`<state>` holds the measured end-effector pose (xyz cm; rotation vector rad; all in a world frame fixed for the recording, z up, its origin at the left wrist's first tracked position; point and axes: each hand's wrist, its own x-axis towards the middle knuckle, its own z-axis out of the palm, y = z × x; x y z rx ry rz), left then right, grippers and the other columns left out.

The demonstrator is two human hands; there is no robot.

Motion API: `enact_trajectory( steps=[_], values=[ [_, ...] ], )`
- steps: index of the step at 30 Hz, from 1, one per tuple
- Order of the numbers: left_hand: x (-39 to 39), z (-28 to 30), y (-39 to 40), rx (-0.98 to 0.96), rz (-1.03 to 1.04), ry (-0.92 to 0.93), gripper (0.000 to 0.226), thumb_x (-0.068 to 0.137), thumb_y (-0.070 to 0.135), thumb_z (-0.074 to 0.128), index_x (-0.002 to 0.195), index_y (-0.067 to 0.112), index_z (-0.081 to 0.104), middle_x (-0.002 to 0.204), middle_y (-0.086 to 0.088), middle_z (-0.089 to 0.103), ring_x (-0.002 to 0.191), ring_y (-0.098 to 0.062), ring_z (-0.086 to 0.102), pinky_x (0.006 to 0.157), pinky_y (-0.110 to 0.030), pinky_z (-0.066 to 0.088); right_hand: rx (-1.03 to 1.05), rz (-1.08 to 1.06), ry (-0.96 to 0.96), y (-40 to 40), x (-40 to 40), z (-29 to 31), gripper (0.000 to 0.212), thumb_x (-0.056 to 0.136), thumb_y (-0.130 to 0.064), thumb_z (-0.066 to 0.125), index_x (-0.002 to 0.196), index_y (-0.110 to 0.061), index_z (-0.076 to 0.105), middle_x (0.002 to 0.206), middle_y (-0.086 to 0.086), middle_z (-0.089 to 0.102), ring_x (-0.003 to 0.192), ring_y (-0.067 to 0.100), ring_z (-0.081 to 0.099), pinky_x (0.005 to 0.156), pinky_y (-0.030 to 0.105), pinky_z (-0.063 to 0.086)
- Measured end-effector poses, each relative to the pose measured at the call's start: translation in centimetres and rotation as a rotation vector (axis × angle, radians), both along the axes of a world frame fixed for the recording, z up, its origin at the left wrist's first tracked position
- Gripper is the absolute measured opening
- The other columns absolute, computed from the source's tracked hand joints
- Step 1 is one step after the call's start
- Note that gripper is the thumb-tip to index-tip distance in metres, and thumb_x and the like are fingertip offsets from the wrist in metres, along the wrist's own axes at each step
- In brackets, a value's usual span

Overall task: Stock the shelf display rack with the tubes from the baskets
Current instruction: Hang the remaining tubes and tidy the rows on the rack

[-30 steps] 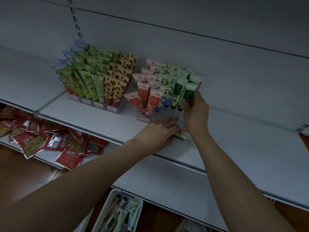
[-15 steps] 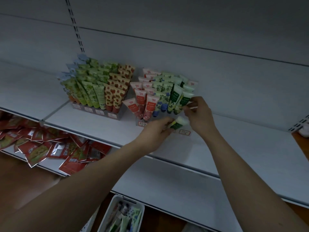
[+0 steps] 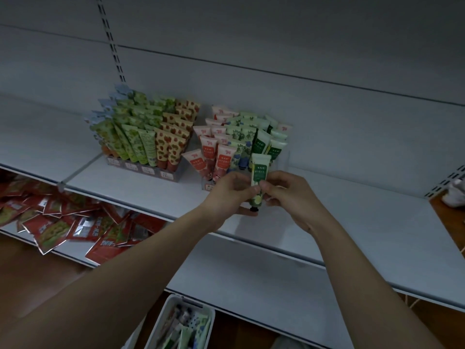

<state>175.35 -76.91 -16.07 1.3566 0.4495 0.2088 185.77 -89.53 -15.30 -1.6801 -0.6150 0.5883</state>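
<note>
A green and white tube (image 3: 259, 172) with a black cap stands upright, cap down, between both hands just in front of the right display rack (image 3: 208, 185). My left hand (image 3: 230, 191) pinches its lower part from the left, and my right hand (image 3: 286, 195) pinches it from the right. That rack holds rows of red, blue-patterned and green tubes. A second rack (image 3: 166, 174) to the left is packed with green and strawberry-patterned tubes. A white basket (image 3: 161, 321) with several more tubes sits at the bottom edge of the view.
The racks stand on a white shelf (image 3: 352, 222) with bare surface to the right. Red snack packets (image 3: 75, 227) lie scattered on the lower shelf at left. A slotted upright (image 3: 113, 46) runs up the back panel. A brown surface (image 3: 450, 217) borders the far right.
My left hand lifted the green tube off the shelf and turned it upright. My right hand left the rack's green tubes and joined it on the tube.
</note>
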Motion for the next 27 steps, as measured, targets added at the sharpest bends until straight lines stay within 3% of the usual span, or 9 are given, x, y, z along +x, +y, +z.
enact_trajectory(
  steps=[2, 6, 8, 10, 13, 16, 23, 27],
  values=[
    [0.0, -0.4, 0.0, 0.168, -0.007, 0.035, 0.023, 0.091, 0.008, 0.066, 0.11, 0.002, 0.055, 0.104, -0.011, 0.065, 0.086, -0.017, 0.065, 0.075, -0.037, 0.06, 0.019, -0.041, 0.03, -0.3, 0.2, -0.1, 0.006, 0.088, -0.006, 0.069, 0.093, -0.003, 0.069, 0.086, 0.012, 0.07, 0.074, 0.018, 0.067, 0.071, 0.029, 0.058],
    [-0.1, -2.7, 0.8, 1.112, 0.038, 0.006, 0.03, 0.09, 0.013, 0.064, 0.119, 0.008, 0.064, 0.119, -0.01, 0.06, 0.108, -0.026, 0.055, 0.089, -0.033, 0.045, 0.111, -0.245, -0.106, 0.0, 0.6, 0.1, 0.01, 0.087, -0.004, 0.069, 0.081, -0.01, 0.064, 0.083, 0.01, 0.07, 0.077, 0.019, 0.07, 0.071, 0.03, 0.059],
    [-0.2, -3.8, 1.1, 1.336, 0.002, 0.02, 0.037, 0.086, 0.01, 0.063, 0.123, 0.006, 0.063, 0.123, -0.013, 0.058, 0.114, -0.032, 0.051, 0.093, -0.038, 0.044, 0.09, -0.306, -0.276, 0.8, 0.7, 0.0, 0.019, 0.087, -0.007, 0.07, 0.074, -0.018, 0.058, 0.076, 0.004, 0.068, 0.076, 0.019, 0.07, 0.072, 0.032, 0.058],
    [-0.3, -4.4, 1.0, 1.432, -0.016, 0.047, 0.045, 0.081, 0.011, 0.064, 0.126, 0.004, 0.06, 0.125, -0.016, 0.056, 0.117, -0.037, 0.049, 0.095, -0.044, 0.046, 0.077, -0.314, -0.398, 1.7, 0.5, -0.2, 0.025, 0.087, -0.009, 0.069, 0.072, -0.024, 0.054, 0.073, -0.003, 0.066, 0.075, 0.014, 0.068, 0.07, 0.023, 0.053],
    [-0.5, -4.5, 0.9, 1.49, -0.041, 0.041, 0.052, 0.077, 0.014, 0.064, 0.128, 0.004, 0.058, 0.122, -0.017, 0.057, 0.114, -0.038, 0.05, 0.092, -0.046, 0.049, 0.091, -0.327, -0.493, 3.0, 0.1, -0.6, 0.023, 0.087, -0.008, 0.068, 0.077, -0.024, 0.056, 0.073, -0.015, 0.061, 0.069, -0.008, 0.06, 0.063, 0.005, 0.041],
    [-0.7, -4.4, 1.2, 1.495, -0.062, 0.03, 0.056, 0.074, 0.015, 0.06, 0.128, 0.002, 0.057, 0.118, -0.017, 0.058, 0.11, -0.038, 0.052, 0.088, -0.046, 0.051, 0.104, -0.329, -0.529, 3.8, 0.1, -1.1, 0.011, 0.089, -0.007, 0.066, 0.088, -0.015, 0.06, 0.078, -0.02, 0.06, 0.072, -0.014, 0.058, 0.064, 0.002, 0.04],
    [-0.7, -4.6, 1.5, 1.504, -0.071, 0.025, 0.057, 0.071, 0.014, 0.059, 0.127, 0.002, 0.059, 0.111, -0.016, 0.059, 0.104, -0.038, 0.054, 0.081, -0.046, 0.054, 0.132, -0.43, -0.594, 3.5, 0.5, -1.7, 0.012, 0.091, -0.007, 0.063, 0.089, -0.016, 0.055, 0.081, -0.007, 0.06, 0.072, -0.004, 0.055, 0.064, 0.002, 0.038],
    [-0.3, -4.2, 1.0, 1.562, -0.081, 0.099, 0.064, 0.079, 0.017, 0.061, 0.142, 0.011, 0.047, 0.12, -0.013, 0.054, 0.114, -0.037, 0.046, 0.089, -0.044, 0.048, 0.084, -0.384, -0.602, 3.3, 0.9, -2.5, 0.009, 0.091, -0.006, 0.062, 0.09, -0.014, 0.058, 0.086, 0.001, 0.064, 0.079, 0.006, 0.057, 0.067, 0.006, 0.041]
  ],
)
